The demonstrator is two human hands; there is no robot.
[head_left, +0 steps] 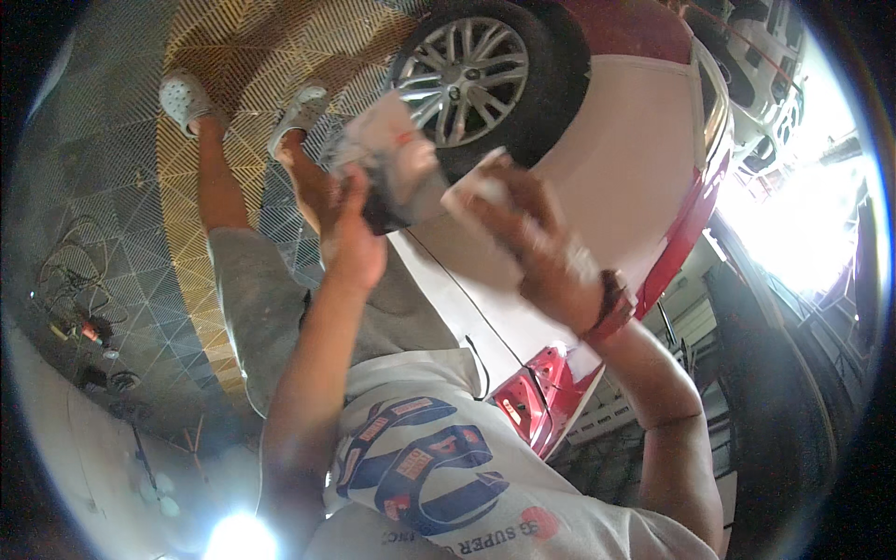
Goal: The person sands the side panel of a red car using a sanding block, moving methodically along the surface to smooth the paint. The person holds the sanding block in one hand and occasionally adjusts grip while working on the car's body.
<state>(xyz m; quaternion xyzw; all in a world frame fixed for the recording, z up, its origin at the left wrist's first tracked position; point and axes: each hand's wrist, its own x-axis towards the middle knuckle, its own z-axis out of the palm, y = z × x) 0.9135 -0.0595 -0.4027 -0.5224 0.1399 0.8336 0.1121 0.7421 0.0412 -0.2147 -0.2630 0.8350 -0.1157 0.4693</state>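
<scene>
My left hand (357,245) is closed round a whitish object with a dark lower part and a spot of red (381,131), too blurred to name. To the right of it, my right hand (551,238) grips a pale flat pad (461,196), its edge showing beyond the fingers. Motion smears this hand, and a reddish-brown band circles its wrist. The two held things are apart, both raised in front of the car's whitish body panel (607,159).
A car wheel (469,79) with silver spokes stands just beyond my hands. Red bodywork (541,397) shows at the lower right of the panel. Grey and yellow patterned tiles (191,280) cover the floor; coiled cable (79,271) lies at the left.
</scene>
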